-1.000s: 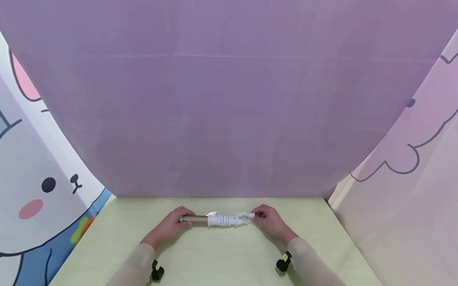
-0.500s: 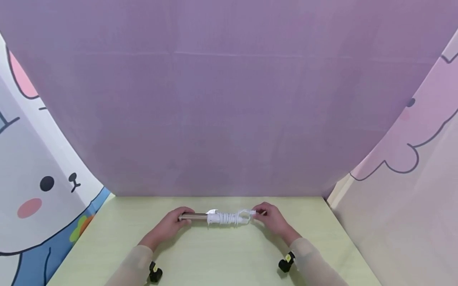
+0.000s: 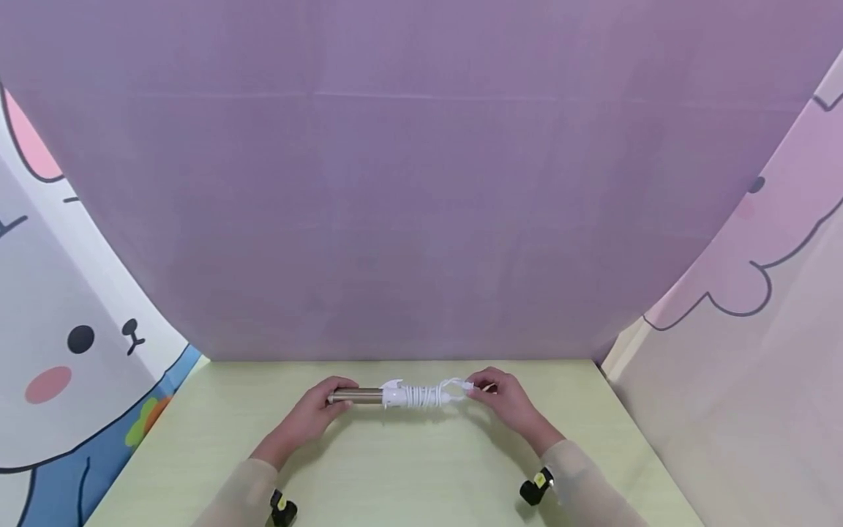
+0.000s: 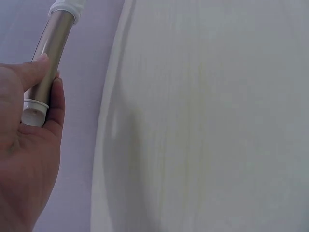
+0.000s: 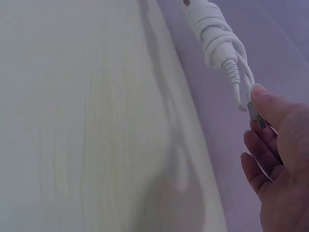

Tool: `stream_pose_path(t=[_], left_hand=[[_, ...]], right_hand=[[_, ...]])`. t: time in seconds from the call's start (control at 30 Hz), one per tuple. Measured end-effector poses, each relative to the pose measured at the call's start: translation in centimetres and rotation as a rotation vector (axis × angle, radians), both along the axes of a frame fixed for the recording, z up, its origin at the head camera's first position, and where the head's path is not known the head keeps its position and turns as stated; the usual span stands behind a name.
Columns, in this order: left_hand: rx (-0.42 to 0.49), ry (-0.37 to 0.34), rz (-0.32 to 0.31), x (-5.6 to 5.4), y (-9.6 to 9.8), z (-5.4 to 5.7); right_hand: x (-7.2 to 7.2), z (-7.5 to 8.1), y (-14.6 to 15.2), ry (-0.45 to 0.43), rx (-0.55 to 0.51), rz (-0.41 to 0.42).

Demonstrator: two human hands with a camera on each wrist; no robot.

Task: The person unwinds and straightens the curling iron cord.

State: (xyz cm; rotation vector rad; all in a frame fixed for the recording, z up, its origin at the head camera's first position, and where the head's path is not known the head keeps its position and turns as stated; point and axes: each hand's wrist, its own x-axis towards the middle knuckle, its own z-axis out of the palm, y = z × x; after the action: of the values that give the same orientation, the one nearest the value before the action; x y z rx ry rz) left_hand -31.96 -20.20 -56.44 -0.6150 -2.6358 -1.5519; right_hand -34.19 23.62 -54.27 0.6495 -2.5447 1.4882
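A curling iron (image 3: 365,396) with a bronze-coloured barrel and a white handle is held level over the table. My left hand (image 3: 313,411) grips the barrel near its white end cap (image 4: 34,113), the thumb on one side and fingers on the other. White cord (image 3: 424,396) is wound in several turns round the handle. At the cord's free end my right hand (image 3: 508,401) pinches the plug (image 5: 256,113) between thumb and forefinger, and its metal part shows past the fingertips. A loose loop of cord runs from the handle's end to the plug.
The pale wood-grain table (image 3: 408,476) lies beneath both hands. A purple cloth (image 3: 421,219) hangs at its far edge. Cartoon-printed cloths flank it, a left one (image 3: 46,293) and a right one (image 3: 757,380). Black wrist cameras sit at both sleeves.
The right hand has moved slightly right and up with the plug, and the cord loop has opened a little. The curling iron has risen slightly in the view, still in the left hand.
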Motion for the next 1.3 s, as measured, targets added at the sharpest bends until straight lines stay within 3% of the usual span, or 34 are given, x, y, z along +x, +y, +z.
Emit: stream_pose_path(t=[0.2, 0.43, 0.7, 1.0, 1.3], left_hand=[[0.003, 0.017, -0.008, 0.4, 0.4, 0.4], [0.016, 0.03, -0.002, 0.7, 0.5, 0.7], [0.019, 0.04, -0.004, 1.1, 0.6, 0.9], [0.018, 0.076, -0.034, 1.2, 0.8, 0.8], [0.019, 0.04, -0.013, 1.3, 1.0, 0.7]], right_hand=[[0.3, 0.6, -0.5, -0.02, -0.01, -0.027], [0.4, 0.9, -1.1, 0.017, -0.015, -0.025], [0.6, 1.2, -1.3, -0.115, -0.138, 0.062], [0.8, 1.3, -1.3, -0.098, -0.14, 0.057], [0.6, 1.3, -1.6, -0.091, -0.089, 0.033]])
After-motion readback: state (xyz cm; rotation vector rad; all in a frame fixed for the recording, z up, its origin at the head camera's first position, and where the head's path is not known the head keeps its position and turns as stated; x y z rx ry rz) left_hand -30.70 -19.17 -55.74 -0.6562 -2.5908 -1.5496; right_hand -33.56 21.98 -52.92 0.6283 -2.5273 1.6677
